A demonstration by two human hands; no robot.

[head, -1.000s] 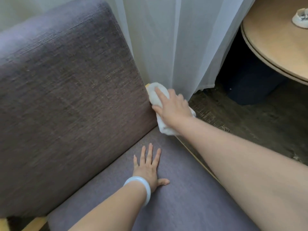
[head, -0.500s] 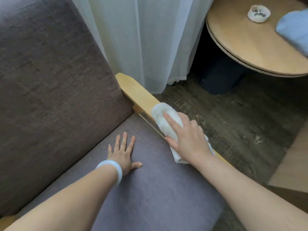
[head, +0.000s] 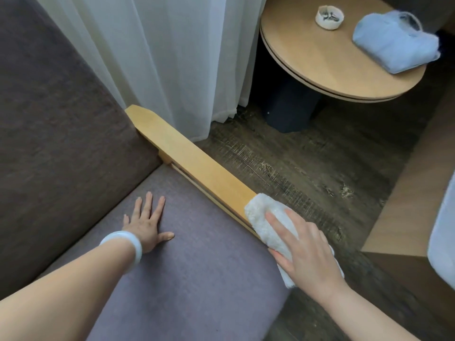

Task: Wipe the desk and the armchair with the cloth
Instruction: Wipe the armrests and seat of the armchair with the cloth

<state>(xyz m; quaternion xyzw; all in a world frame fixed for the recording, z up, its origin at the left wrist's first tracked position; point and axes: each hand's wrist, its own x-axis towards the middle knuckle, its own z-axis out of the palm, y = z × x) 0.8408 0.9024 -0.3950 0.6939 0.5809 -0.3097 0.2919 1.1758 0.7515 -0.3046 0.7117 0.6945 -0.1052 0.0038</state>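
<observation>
Head: fluffy cloth on smooth wooden armrest

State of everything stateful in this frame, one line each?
left hand: flat, palm down on the seat cushion
right hand: fingers straight, pressing the cloth
cloth: bunched, on the armrest, near part
curtain: drawn, hanging
dish: upright on the round table, small items inside
blue fabric: folded, on the round table
</observation>
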